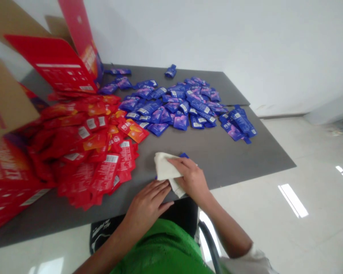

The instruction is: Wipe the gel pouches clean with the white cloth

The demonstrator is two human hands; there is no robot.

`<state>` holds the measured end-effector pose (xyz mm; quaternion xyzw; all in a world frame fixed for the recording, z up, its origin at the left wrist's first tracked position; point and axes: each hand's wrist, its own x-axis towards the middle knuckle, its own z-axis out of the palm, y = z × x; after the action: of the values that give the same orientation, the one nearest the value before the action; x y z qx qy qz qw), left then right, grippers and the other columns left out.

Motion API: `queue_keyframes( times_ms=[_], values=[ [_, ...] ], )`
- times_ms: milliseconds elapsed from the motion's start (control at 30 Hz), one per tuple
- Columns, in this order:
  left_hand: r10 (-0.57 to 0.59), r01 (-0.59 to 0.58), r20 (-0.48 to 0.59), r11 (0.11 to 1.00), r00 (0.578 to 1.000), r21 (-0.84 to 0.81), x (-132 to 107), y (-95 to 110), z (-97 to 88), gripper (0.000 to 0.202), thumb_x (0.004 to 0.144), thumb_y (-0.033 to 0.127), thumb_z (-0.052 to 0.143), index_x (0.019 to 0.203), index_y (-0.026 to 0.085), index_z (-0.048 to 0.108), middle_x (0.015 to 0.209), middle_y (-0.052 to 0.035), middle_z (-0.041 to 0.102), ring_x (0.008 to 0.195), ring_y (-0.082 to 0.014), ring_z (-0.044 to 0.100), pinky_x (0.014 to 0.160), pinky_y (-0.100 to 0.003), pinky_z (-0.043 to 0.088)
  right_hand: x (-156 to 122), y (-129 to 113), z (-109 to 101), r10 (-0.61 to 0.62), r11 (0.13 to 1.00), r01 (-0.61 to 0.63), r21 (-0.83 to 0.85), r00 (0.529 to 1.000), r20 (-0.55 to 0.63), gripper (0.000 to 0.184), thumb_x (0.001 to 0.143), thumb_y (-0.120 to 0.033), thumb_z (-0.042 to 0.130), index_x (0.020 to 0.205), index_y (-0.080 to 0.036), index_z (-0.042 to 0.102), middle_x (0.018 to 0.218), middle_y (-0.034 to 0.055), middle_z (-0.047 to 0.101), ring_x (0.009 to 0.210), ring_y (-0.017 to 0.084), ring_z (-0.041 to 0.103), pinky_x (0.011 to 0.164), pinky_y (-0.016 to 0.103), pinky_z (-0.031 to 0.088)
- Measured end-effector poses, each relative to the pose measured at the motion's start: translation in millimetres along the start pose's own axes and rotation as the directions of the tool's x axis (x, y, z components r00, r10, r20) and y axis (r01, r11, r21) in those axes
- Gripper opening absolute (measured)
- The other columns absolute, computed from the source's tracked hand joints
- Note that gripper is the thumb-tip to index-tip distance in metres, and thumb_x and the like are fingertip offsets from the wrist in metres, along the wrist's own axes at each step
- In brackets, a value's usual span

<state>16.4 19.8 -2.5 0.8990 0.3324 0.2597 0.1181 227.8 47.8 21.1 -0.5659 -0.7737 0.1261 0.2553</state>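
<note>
My right hand (190, 179) presses down on a folded white cloth (165, 170) and grips it, with its fingers across the top. A blue sachet (184, 155) pokes out from under the far edge of the cloth, and the rest of it is hidden. My left hand (146, 207) lies flat on the grey table top (217, 152), its fingertips at the cloth's lower edge and holding nothing. To the left of my hands spreads a heap of red sachets (85, 152). A large scatter of blue sachets (174, 108) lies farther ahead.
An open cardboard carton with red printed flaps (54, 61) stands at the table's left end, overlapping the red heap. A white wall (246, 38) rises behind the table. Glossy pale floor tiles (274, 213) lie beyond its right edge.
</note>
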Motion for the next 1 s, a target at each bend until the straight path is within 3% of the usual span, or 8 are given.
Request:
queue_keyframes(
  times_ms=[167,367,467,567,700,833,933,1000],
  values=[
    [0.013,-0.015,-0.031,0.999,0.999,-0.052,6,-2,-7.0,0.034,0.102,0.039,0.06,0.126,0.016,0.068,0.129,-0.0095,0.073,0.121,-0.0252,0.069,0.104,-0.041,0.058,7,58,-40,0.222,0.964,-0.245,-0.101,0.954,-0.2,0.053,0.087,-0.005,0.055,0.136,-0.021,0.069,0.121,0.0109,0.072,0.108,0.027,0.068,0.091,0.036,0.057],
    [-0.187,0.187,-0.067,0.982,0.98,0.001,34,-8,-16.1,0.039,0.104,0.038,0.055,0.137,0.017,0.06,0.128,-0.0126,0.069,0.118,-0.0286,0.064,0.103,-0.047,0.054,-15,58,-45,0.257,0.966,-0.238,0.104,0.82,-0.511,0.044,0.092,-0.013,0.055,0.132,-0.023,0.07,0.121,0.0088,0.073,0.11,0.023,0.07,0.094,0.034,0.055],
    [-0.273,0.28,-0.067,0.951,0.96,0.131,47,-11,-7.6,0.05,0.101,0.039,0.059,0.144,0.014,0.055,0.133,-0.0176,0.064,0.119,-0.0344,0.06,0.1,-0.052,0.054,-25,56,-36,0.281,0.957,-0.201,0.207,0.818,-0.502,0.042,0.093,-0.016,0.056,0.131,-0.024,0.071,0.124,0.009,0.073,0.113,0.024,0.069,0.096,0.036,0.055],
    [-0.348,0.332,0.033,0.916,0.937,0.225,55,-14,0.2,0.053,0.098,0.037,0.064,0.145,0.014,0.055,0.127,-0.0173,0.065,0.111,-0.0337,0.063,0.091,-0.049,0.055,-28,63,-31,0.328,0.928,-0.176,0.328,0.801,-0.501,0.039,0.094,-0.02,0.058,0.131,-0.025,0.071,0.126,0.0087,0.073,0.116,0.025,0.068,0.1,0.038,0.053],
    [-0.399,0.378,0.144,0.913,0.905,0.156,67,-23,-0.9,0.052,0.095,0.034,0.066,0.142,0.016,0.055,0.12,-0.0149,0.068,0.106,-0.0294,0.068,0.087,-0.04,0.053,-30,72,-31,0.444,0.846,-0.184,0.501,0.763,-0.47,0.031,0.094,-0.029,0.065,0.123,-0.023,0.075,0.12,0.0089,0.076,0.111,0.026,0.07,0.1,0.04,0.054],
    [-0.387,0.426,0.309,0.902,0.869,-0.068,83,-31,-8.9,0.019,0.095,0.037,0.06,0.103,0.021,0.068,0.093,-0.0068,0.074,0.084,-0.0238,0.071,0.069,-0.03,0.047,-34,69,-36,0.482,0.784,-0.164,0.599,0.769,-0.42,0.029,0.094,-0.033,0.068,0.119,-0.022,0.076,0.117,0.0091,0.075,0.108,0.026,0.07,0.099,0.04,0.054],
    [-0.386,0.468,0.405,0.875,0.829,-0.123,95,-27,-15.3,0.035,0.099,0.043,0.05,0.074,0.021,0.06,0.072,-0.0027,0.068,0.068,-0.0204,0.066,0.059,-0.027,0.037,-41,67,-44,0.448,0.753,-0.117,0.648,0.812,-0.374,0.029,0.094,-0.036,0.068,0.118,-0.021,0.077,0.114,0.0096,0.075,0.102,0.025,0.07,0.093,0.038,0.056],
    [-0.385,0.481,0.4,0.86,0.832,-0.173,105,-21,-18.9,0.042,0.1,0.048,0.045,0.07,0.021,0.057,0.068,-0.0015,0.065,0.065,-0.0188,0.062,0.056,-0.026,0.032,-48,68,-51,0.381,0.723,-0.072,0.687,0.871,-0.31,0.026,0.094,-0.038,0.07,0.11,-0.02,0.079,0.104,0.0091,0.076,0.092,0.023,0.07,0.084,0.034,0.057]
  ],
)
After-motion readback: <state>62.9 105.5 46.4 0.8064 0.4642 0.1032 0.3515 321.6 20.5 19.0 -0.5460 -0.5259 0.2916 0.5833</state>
